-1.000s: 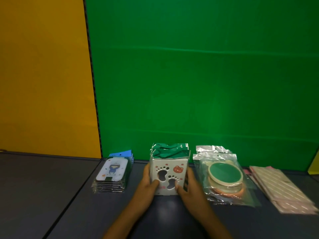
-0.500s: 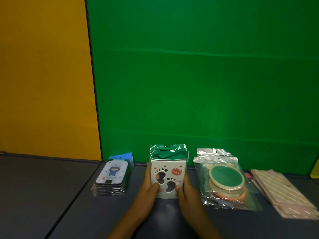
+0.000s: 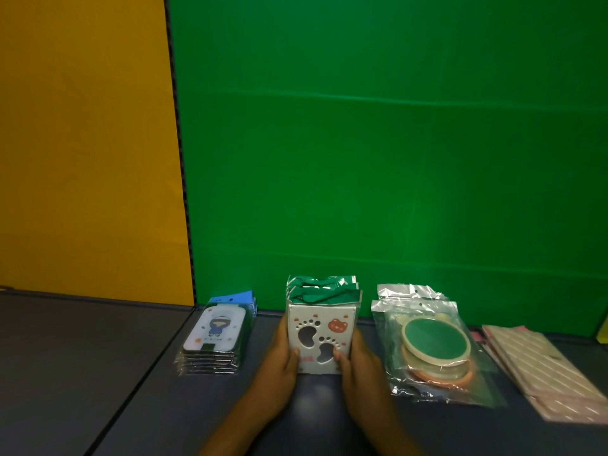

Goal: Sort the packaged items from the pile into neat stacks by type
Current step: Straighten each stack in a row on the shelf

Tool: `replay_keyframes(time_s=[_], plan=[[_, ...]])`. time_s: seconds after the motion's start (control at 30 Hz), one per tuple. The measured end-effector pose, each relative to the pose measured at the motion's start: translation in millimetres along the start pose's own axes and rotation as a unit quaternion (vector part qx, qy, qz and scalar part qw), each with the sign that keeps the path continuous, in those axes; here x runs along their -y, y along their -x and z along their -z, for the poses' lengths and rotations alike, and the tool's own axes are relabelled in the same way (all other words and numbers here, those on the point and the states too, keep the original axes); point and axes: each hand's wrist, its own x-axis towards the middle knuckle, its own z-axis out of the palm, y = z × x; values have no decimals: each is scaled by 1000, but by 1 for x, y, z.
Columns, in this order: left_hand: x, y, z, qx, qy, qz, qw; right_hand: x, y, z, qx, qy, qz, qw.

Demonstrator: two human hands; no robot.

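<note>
White footprint-cutout packet stack (image 3: 321, 337) | your left hand (image 3: 279, 363) and right hand (image 3: 361, 360) clasp its sides | uneven squeeze could skew slippery packets

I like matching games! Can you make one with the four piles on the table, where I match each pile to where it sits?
Things:
1. cartoon-kid packs
2. footprint packs
3. round green-disc packs
4. pink striped packs

Places:
A. far right end
B. between both hands
C. far left end
D. just right of the right hand

Pairs: 1-C, 2-B, 3-D, 4-A. The left hand holds the footprint packs' other side.
</note>
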Motion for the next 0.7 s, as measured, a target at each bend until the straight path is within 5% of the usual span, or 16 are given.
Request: replay_keyframes(time_s=[0.4,0.57,0.7], plan=[[-1,0,1,-6,-14,18,1000,10,5,8,-10,42,42,998],[-9,-3,0,-1,166,86,982,46,0,25,-3,293,137,946],[-21,-2,0,59,364,186,911,82,-8,34,20,369,166,914]])
